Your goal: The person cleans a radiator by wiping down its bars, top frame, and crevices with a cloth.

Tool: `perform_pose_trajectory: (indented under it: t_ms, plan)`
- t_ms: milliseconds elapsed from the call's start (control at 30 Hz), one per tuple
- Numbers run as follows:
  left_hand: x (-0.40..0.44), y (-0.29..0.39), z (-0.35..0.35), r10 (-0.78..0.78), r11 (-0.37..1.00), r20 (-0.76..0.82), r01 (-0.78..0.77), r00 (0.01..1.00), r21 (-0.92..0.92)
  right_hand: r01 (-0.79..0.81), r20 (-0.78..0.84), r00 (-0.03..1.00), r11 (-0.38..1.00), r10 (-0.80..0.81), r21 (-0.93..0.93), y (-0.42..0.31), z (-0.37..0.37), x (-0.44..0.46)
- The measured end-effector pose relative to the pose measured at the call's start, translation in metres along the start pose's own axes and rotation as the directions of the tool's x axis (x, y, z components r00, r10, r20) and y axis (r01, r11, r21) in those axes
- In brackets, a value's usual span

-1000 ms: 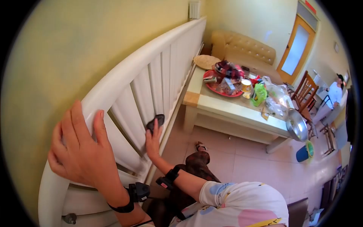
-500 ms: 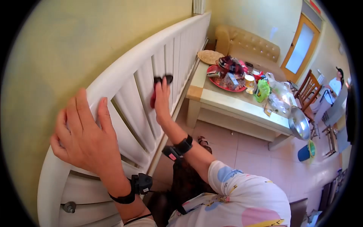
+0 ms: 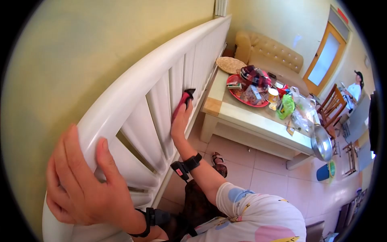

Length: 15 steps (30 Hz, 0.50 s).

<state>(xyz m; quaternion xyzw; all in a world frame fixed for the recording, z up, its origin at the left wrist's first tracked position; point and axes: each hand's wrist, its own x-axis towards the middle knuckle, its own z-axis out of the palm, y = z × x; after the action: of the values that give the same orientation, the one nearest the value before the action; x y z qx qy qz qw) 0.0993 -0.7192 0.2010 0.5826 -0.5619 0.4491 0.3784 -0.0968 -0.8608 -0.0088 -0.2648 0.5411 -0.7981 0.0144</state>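
A white slatted headboard-like panel (image 3: 133, 76) runs along the yellow wall. My left hand (image 3: 86, 185) is wrapped over its thick top rail at the lower left, thumb on the near side and fingers over the far side. Farther along, my right hand (image 3: 181, 121) presses a dark red and black cloth (image 3: 183, 103) against the upright slats, fingers together on it. Part of the cloth is hidden behind those fingers. Both wrists wear black straps with small devices.
A low table (image 3: 258, 125) bears a red tray (image 3: 252, 104), bags and a metal bowl (image 3: 321, 143) at its edge. Beyond are a tan sofa (image 3: 270, 52) and wooden chair (image 3: 333, 103). A blue bucket (image 3: 323, 172) stands on the floor. A person (image 3: 354, 90) is at far right.
My right hand and the cloth have moved up along the slats since the first frame, the cloth now showing more red. My left hand stays on the rail. The view has shifted slightly.
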Motion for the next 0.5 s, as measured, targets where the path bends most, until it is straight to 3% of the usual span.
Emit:
perform_pose_trajectory:
  t_ms: [167,233,267,333,367,433,467,500]
  plan:
    - [-0.001,0.001,0.003,0.038,0.999,-0.021,-0.038,0.999,0.008,-0.125,-0.061,0.991,0.989,0.120,-0.073,0.078,-0.024,-0.033]
    - [0.000,-0.001,0.002,0.039,0.999,-0.019,-0.039,0.999,-0.003,-0.247,-0.052,0.969,0.928,0.242,-0.278,0.115,-0.038,-0.047]
    - [-0.001,-0.001,0.001,0.037,0.999,-0.025,-0.037,0.999,-0.007,-0.242,-0.055,0.970,0.931,0.236,-0.274,0.133,-0.049,-0.054]
    - [-0.001,-0.001,0.002,0.039,0.999,-0.030,-0.039,0.999,0.006,-0.382,0.092,0.849,0.723,0.521,-0.575,0.164,-0.071,-0.059]
    - [0.000,-0.002,0.002,0.039,0.999,-0.033,-0.039,0.999,-0.004,-0.383,0.083,0.852,0.723,0.517,-0.575,0.176,-0.074,-0.059]
    - [0.001,-0.003,0.004,0.075,0.997,-0.109,-0.075,0.991,0.006,-0.468,0.180,0.825,0.827,0.535,-0.311,0.196,-0.076,-0.055]
    - [0.000,-0.006,0.004,0.081,0.996,-0.107,-0.084,0.991,-0.016,-0.555,0.198,0.749,0.762,0.632,-0.334,0.206,-0.074,-0.046]
    - [0.000,-0.007,0.005,0.080,0.996,-0.116,-0.083,0.990,-0.022,-0.552,0.194,0.755,0.767,0.626,-0.326,0.199,-0.064,-0.039]
